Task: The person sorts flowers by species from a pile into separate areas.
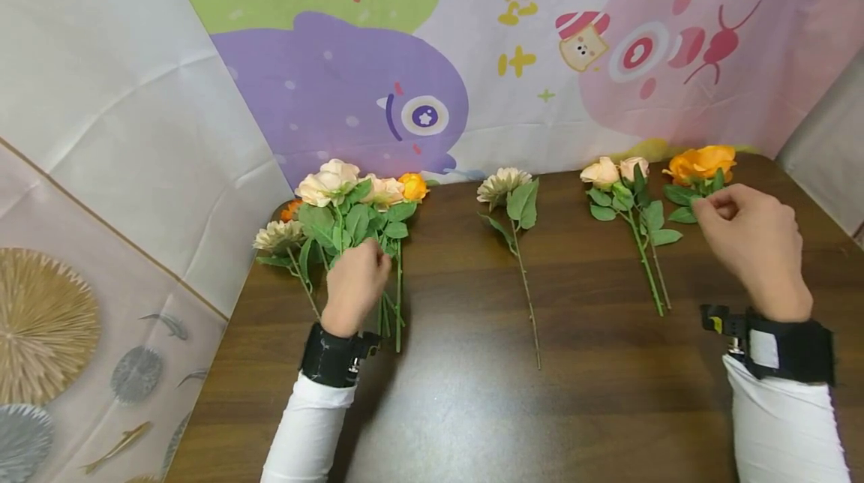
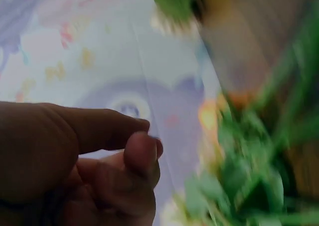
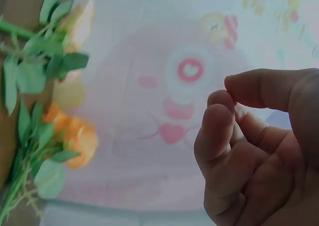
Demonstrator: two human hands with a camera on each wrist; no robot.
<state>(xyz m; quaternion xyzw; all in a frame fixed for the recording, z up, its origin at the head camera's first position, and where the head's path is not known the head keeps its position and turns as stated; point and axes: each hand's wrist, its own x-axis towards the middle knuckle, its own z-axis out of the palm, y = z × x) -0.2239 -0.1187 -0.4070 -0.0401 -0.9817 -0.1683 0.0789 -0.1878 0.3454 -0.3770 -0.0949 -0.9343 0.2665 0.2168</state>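
Observation:
My left hand [image 1: 355, 282] hovers over the stems of a bunch of artificial flowers [image 1: 327, 183] at the table's left. In the left wrist view its fingers are curled toward the thumb with nothing between them; the bunch's leaves [image 2: 249, 176] lie blurred to the right. My right hand [image 1: 752, 247] is close in front of an orange flower [image 1: 702, 164] at the right and hides its stem in the head view. Thumb and bent fingers meet at the tips in the right wrist view, apart from the orange flower [image 3: 82, 141] and holding nothing.
One beige flower [image 1: 502, 187] with a long stem lies mid-table. Right of it are two peach roses [image 1: 599, 172], stems toward me. A printed cloth [image 1: 324, 93] hangs behind the dark wooden table [image 1: 472, 408], and pale fabric [image 1: 135, 130] stands along its left side.

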